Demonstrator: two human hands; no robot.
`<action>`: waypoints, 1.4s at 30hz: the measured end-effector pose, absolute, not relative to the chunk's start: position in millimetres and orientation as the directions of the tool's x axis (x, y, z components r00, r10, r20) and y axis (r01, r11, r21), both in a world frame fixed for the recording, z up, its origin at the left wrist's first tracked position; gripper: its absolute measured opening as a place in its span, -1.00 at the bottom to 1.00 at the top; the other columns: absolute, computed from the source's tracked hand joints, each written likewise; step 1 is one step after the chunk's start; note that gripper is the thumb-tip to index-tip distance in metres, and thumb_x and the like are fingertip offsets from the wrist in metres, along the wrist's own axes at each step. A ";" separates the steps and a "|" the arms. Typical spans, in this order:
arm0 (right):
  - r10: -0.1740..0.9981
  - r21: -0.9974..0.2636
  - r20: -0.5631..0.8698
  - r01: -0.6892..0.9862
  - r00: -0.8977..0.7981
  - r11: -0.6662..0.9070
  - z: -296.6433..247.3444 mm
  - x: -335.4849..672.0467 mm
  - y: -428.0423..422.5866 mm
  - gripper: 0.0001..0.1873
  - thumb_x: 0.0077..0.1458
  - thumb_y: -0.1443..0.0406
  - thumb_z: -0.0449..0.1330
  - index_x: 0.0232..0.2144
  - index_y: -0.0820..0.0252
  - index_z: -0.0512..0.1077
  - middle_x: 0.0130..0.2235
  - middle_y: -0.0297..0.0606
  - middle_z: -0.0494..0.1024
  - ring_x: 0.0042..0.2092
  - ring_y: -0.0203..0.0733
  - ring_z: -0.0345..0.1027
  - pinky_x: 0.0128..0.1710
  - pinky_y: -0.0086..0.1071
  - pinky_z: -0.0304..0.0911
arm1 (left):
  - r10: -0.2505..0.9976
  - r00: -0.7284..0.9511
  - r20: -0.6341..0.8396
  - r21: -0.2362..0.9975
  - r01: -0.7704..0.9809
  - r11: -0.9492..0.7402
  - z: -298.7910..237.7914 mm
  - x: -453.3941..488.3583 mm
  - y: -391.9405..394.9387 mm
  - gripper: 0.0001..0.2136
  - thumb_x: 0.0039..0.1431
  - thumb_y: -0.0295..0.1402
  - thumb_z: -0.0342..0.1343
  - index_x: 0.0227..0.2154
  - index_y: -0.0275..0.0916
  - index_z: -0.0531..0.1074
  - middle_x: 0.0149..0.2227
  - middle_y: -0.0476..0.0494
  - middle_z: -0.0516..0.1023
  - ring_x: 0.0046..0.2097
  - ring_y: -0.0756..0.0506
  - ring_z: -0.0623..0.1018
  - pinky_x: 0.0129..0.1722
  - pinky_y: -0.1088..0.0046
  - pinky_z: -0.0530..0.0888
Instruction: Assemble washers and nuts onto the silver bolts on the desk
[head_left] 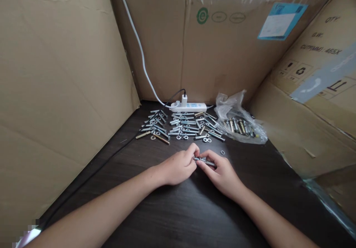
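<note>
Over the dark tabletop, both hands meet at one silver expansion bolt (205, 161). My right hand (219, 170) is closed around its sleeve, thumb and fingers pinching along the length. At the bolt's left end, my left hand (179, 166) is closed, its fingertips on the tip; what else they may pinch there is hidden. A loose washer (222, 152) lies just beyond my right hand. Farther back, rows of separated bolts, sleeves, nuts and washers (185, 131) are spread out. To their right, a clear plastic bag (230, 109) holds several assembled expansion bolts (240, 126).
A white power strip (191, 107) with a plugged-in charger (184, 100) sits behind the hardware. Its white cable (140, 48) rises at the back left, while a black cable (111, 157) crosses the table's left side. Cardboard walls (155, 48) enclose the left, back and right.
</note>
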State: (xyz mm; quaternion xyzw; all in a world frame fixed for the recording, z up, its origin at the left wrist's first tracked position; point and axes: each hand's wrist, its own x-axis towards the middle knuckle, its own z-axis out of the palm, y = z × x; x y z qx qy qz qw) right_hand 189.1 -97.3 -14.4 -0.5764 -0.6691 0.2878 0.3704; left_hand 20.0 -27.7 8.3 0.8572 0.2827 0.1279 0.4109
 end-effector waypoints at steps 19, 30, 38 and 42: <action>0.993 -0.956 0.098 0.269 -0.073 0.114 -6.3 190.0 -95.9 -0.75 0.15 0.14 0.08 -0.29 0.19 0.40 -0.27 -0.25 0.52 -0.21 -0.18 0.38 -0.16 -0.36 0.25 | 0.527 0.844 0.104 0.750 0.282 -0.598 10.9 17.5 -29.2 -0.89 0.26 -0.36 -0.14 -0.19 -0.21 0.21 -0.47 0.06 0.29 -0.47 0.05 0.29 -0.45 0.53 0.18; 0.996 -0.924 0.083 0.378 0.034 0.064 -8.1 188.2 -97.5 -0.79 0.09 0.17 0.11 -0.36 0.21 0.38 -0.42 -0.32 0.42 -0.41 -0.30 0.23 -0.40 -0.46 0.18 | 0.583 0.797 0.158 0.755 0.283 -0.591 1.4 19.1 -24.7 -0.80 -0.02 -0.60 -0.18 -0.35 -0.19 0.03 -0.43 0.06 0.14 -0.43 0.02 0.19 -0.41 0.49 0.19; 0.996 -0.940 0.065 0.340 0.058 0.042 -9.0 186.2 -97.5 -0.79 0.00 0.17 0.17 -0.38 0.21 0.37 -0.50 -0.38 0.34 -0.50 -0.35 0.18 -0.50 -0.50 0.16 | 0.578 0.797 0.176 0.756 0.266 -0.598 -3.6 21.0 -23.9 -0.84 0.06 -0.60 -0.22 -0.36 -0.20 0.05 -0.38 0.01 0.20 -0.37 0.00 0.25 -0.33 0.47 0.25; 0.996 -0.951 0.075 0.304 0.042 0.058 -10.6 185.7 -97.5 -0.80 -0.01 0.19 0.18 -0.37 0.21 0.36 -0.47 -0.37 0.38 -0.47 -0.34 0.24 -0.47 -0.49 0.22 | 0.575 0.796 0.188 0.770 0.244 -0.590 -4.1 21.0 -23.4 -0.89 0.20 -0.52 -0.25 -0.27 -0.21 0.09 -0.30 -0.04 0.27 -0.30 0.00 0.32 -0.24 0.44 0.30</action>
